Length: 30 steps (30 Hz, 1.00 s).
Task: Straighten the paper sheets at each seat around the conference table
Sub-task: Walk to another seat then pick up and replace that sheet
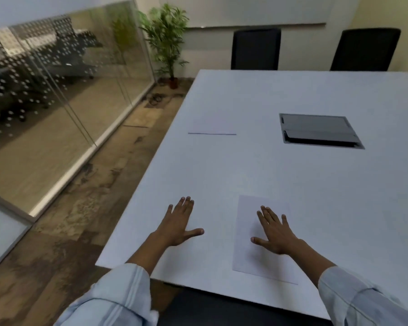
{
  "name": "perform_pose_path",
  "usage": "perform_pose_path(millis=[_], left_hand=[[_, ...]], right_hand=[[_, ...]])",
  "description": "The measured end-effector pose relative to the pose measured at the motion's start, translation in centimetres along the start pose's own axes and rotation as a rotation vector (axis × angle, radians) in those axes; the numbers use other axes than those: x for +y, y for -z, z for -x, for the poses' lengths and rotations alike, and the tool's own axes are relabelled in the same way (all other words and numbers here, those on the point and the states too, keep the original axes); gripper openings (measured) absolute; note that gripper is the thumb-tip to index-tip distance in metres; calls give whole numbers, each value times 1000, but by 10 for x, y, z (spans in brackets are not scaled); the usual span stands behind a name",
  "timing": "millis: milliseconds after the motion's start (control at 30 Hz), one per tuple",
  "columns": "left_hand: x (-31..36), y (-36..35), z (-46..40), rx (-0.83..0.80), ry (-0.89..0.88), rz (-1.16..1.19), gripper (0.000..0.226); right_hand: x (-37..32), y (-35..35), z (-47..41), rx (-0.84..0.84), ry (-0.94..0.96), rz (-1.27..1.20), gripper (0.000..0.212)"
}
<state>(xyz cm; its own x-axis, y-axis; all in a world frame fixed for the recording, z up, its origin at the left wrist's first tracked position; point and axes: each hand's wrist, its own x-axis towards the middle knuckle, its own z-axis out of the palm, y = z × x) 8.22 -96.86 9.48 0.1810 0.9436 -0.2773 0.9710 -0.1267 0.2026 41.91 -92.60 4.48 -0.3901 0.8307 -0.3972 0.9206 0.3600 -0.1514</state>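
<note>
A white paper sheet (247, 252) lies on the white conference table (316, 196) near its front edge, slightly turned against that edge. My right hand (276, 231) rests flat on this sheet, fingers spread, holding nothing. My left hand (178, 223) lies flat and open on the bare tabletop to the left of the sheet, not touching it. A second white sheet (212, 125) lies further along the table's left side, its near edge showing as a thin dark line.
A dark cable box lid (318, 131) is set into the table's middle. Two black chairs (256, 49) (365, 50) stand at the far end, and a dark chair seat (222, 311) is under the near edge. A glass wall (57, 102) and potted plant (167, 41) are left.
</note>
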Motion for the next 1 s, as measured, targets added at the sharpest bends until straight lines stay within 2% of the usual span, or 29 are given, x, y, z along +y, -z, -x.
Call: perform_pose_path(millis=[200, 367, 467, 600, 767, 1000], left_hand=[[-101, 58, 32, 147, 49, 34, 98], [-164, 88, 69, 126, -30, -81, 106], [-191, 93, 95, 192, -100, -65, 92], [-240, 104, 107, 162, -103, -128, 87], [-306, 117, 84, 154, -98, -141, 85], [-417, 145, -9, 124, -196, -85, 82]], right_hand=[[-91, 55, -37, 107, 40, 78, 91], [-190, 87, -76, 95, 0, 128, 87], [-251, 96, -108, 105, 0, 105, 85], [-328, 99, -154, 109, 61, 109, 84], [-398, 96, -220, 167, 49, 103, 80], [-449, 65, -327, 227, -177, -40, 76]])
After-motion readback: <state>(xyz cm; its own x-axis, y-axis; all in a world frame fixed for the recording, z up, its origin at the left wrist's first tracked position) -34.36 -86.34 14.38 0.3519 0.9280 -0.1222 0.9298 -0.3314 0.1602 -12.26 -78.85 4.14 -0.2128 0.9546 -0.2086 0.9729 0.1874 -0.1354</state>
